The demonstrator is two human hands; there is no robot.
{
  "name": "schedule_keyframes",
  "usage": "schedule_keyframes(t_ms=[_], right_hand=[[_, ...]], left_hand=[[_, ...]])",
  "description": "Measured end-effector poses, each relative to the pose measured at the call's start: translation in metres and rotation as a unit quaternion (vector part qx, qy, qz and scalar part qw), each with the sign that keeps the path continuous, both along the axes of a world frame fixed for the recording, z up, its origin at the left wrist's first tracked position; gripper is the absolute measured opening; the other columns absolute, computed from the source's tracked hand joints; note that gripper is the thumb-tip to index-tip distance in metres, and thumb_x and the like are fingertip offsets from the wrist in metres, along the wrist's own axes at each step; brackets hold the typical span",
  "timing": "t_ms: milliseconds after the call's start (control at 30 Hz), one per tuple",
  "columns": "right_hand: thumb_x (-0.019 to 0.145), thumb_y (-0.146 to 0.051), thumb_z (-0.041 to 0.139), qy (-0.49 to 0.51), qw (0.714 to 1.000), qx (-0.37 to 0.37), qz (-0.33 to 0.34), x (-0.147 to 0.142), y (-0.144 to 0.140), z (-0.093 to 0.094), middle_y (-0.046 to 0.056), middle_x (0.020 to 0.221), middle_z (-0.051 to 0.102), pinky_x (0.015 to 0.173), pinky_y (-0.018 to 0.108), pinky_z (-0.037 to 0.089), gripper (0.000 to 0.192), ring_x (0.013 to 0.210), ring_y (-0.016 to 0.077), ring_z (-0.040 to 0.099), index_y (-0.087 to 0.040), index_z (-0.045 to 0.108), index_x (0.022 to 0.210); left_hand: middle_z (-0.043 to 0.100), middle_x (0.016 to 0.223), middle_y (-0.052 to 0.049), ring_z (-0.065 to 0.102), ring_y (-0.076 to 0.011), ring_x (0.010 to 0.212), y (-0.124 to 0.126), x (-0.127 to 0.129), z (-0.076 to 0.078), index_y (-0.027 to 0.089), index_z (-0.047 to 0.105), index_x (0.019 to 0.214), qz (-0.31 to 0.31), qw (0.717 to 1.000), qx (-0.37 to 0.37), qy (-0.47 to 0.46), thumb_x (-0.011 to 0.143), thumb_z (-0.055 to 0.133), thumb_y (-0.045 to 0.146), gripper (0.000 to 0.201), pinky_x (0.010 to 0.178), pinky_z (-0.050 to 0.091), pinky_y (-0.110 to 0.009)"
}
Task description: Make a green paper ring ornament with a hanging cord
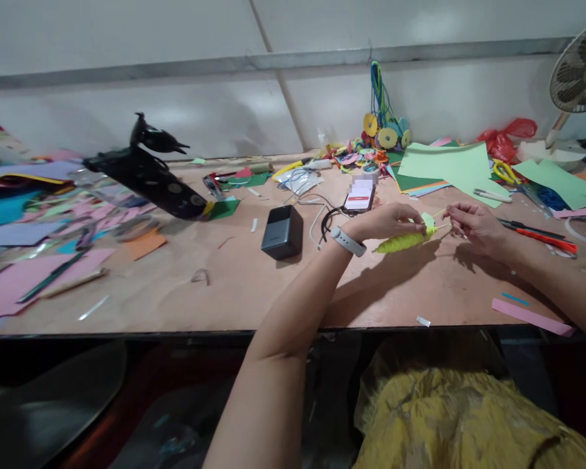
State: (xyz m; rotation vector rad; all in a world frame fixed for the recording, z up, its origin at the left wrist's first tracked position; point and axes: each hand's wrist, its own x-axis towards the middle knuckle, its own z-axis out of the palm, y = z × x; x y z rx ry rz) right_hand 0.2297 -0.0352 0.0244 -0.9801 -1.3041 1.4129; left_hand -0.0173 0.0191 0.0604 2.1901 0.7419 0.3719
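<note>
The yellow-green roll [404, 241] is held just above the bench [234, 286], clear of the surface, so both hands can work on it from either end. The left hand [388, 221] is curled over the roll's upper end, fingers closed on it and on a small pale green scrap [428, 219] at its tip. The right hand [473, 225] sits just beside that end, its fingertips pinched together on a thin strand or stick that runs from the roll; what exactly the strand is cannot be told at this size. Neither hand rests flat on the bench.

Supplies lie within arm's reach around the working spot. A phone [360, 195] lies face up just behind the left hand, with a dark box [282, 232] and white cable to its left. Green paper sheets [446, 166] and yellow-handled scissors [506, 172] lie behind the right hand, and a red-handled tool [542, 234] just beyond it. A pink strip [532, 317] lies near the front edge. Coloured paper offcuts [39, 260] cover the left end, well apart from the hands. A watch [348, 241] is on the left wrist.
</note>
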Motion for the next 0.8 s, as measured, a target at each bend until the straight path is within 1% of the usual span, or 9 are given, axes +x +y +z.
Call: schedule_keyframes(t_ms=[67, 133, 233, 333, 433, 533, 600, 700, 800], right_hand=[[0.071, -0.064, 0.092, 0.014, 1.000, 0.006, -0.019, 0.002, 0.002, 0.003, -0.006, 0.055, 0.048, 0.053, 0.028, 0.038, 0.047, 0.050, 0.0104, 0.040, -0.023, 0.073, 0.083], [0.068, -0.062, 0.095, 0.033, 0.999, 0.004, -0.039, 0.006, 0.005, 0.003, -0.006, 0.055, 0.049, 0.052, 0.028, 0.040, 0.047, 0.050, 0.0097, 0.040, -0.023, 0.073, 0.082], [0.064, -0.060, 0.098, 0.051, 0.997, -0.001, -0.056, 0.011, 0.011, -0.001, -0.006, 0.054, 0.053, 0.048, 0.025, 0.039, 0.048, 0.047, 0.0081, 0.041, -0.022, 0.073, 0.079], [0.069, -0.056, 0.096, 0.050, 0.997, -0.024, -0.055, 0.011, 0.014, -0.008, -0.003, 0.063, 0.066, 0.047, 0.021, 0.043, 0.044, 0.048, 0.0074, 0.050, -0.020, 0.073, 0.081], [0.074, -0.053, 0.093, 0.048, 0.996, -0.077, -0.022, 0.005, 0.013, -0.013, 0.003, 0.080, 0.078, 0.052, 0.023, 0.053, 0.040, 0.053, 0.0104, 0.063, -0.020, 0.070, 0.081], [0.079, -0.056, 0.087, 0.028, 0.995, -0.094, -0.011, -0.004, 0.010, -0.019, 0.006, 0.086, 0.080, 0.060, 0.030, 0.060, 0.041, 0.063, 0.0173, 0.072, -0.022, 0.064, 0.080], [0.085, -0.061, 0.080, -0.008, 0.998, -0.055, -0.027, -0.011, 0.004, -0.024, 0.004, 0.079, 0.078, 0.059, 0.031, 0.059, 0.043, 0.062, 0.0192, 0.072, -0.024, 0.059, 0.080], [0.095, -0.067, 0.063, -0.128, 0.990, 0.064, -0.014, -0.017, -0.008, -0.030, 0.000, 0.066, 0.069, 0.054, 0.031, 0.051, 0.044, 0.053, 0.0188, 0.065, -0.027, 0.053, 0.081], [0.104, -0.059, 0.049, -0.289, 0.935, 0.203, 0.019, -0.014, -0.013, -0.030, -0.001, 0.062, 0.063, 0.060, 0.031, 0.046, 0.037, 0.055, 0.0187, 0.060, -0.026, 0.055, 0.086]], left_hand=[[0.077, 0.097, -0.009, 0.070, -0.0175, 0.086, 0.002, 0.002, -0.003, 0.019, 0.081, 0.096, 0.010, 0.998, -0.047, -0.032, 0.094, 0.070, 0.045, 0.029, 0.078, 0.055, -0.031], [0.077, 0.096, -0.009, 0.069, -0.0158, 0.084, 0.003, 0.006, -0.006, 0.017, 0.079, 0.096, 0.037, 0.993, -0.074, -0.089, 0.094, 0.070, 0.046, 0.031, 0.076, 0.055, -0.029], [0.078, 0.103, -0.009, 0.071, -0.0143, 0.093, 0.003, 0.011, -0.007, 0.015, 0.077, 0.094, 0.075, 0.972, -0.110, -0.194, 0.093, 0.076, 0.042, 0.027, 0.088, 0.055, -0.030], [0.078, 0.103, -0.008, 0.073, -0.0134, 0.098, 0.004, 0.019, -0.002, 0.015, 0.072, 0.091, 0.114, 0.936, -0.178, -0.281, 0.092, 0.078, 0.045, 0.031, 0.098, 0.056, -0.033], [0.076, 0.088, -0.003, 0.074, -0.0106, 0.083, 0.006, 0.032, 0.009, 0.014, 0.066, 0.086, 0.151, 0.899, -0.256, -0.323, 0.090, 0.081, 0.048, 0.037, 0.092, 0.059, -0.030], [0.068, 0.071, 0.003, 0.067, -0.0054, 0.064, 0.009, 0.045, 0.019, 0.014, 0.060, 0.080, 0.179, 0.875, -0.301, -0.334, 0.092, 0.081, 0.041, 0.036, 0.080, 0.059, -0.023], [0.061, 0.061, 0.006, 0.057, -0.0024, 0.052, 0.010, 0.052, 0.022, 0.014, 0.058, 0.078, 0.192, 0.863, -0.324, -0.337, 0.095, 0.079, 0.036, 0.035, 0.072, 0.058, -0.019], [0.053, 0.055, 0.009, 0.047, -0.0003, 0.044, 0.010, 0.054, 0.023, 0.014, 0.058, 0.077, 0.218, 0.845, -0.350, -0.341, 0.101, 0.071, 0.027, 0.029, 0.057, 0.049, -0.012], [0.050, 0.054, 0.008, 0.043, 0.0007, 0.041, 0.010, 0.049, 0.022, 0.013, 0.061, 0.079, 0.218, 0.842, -0.367, -0.330, 0.102, 0.066, 0.018, 0.025, 0.046, 0.036, -0.010]])
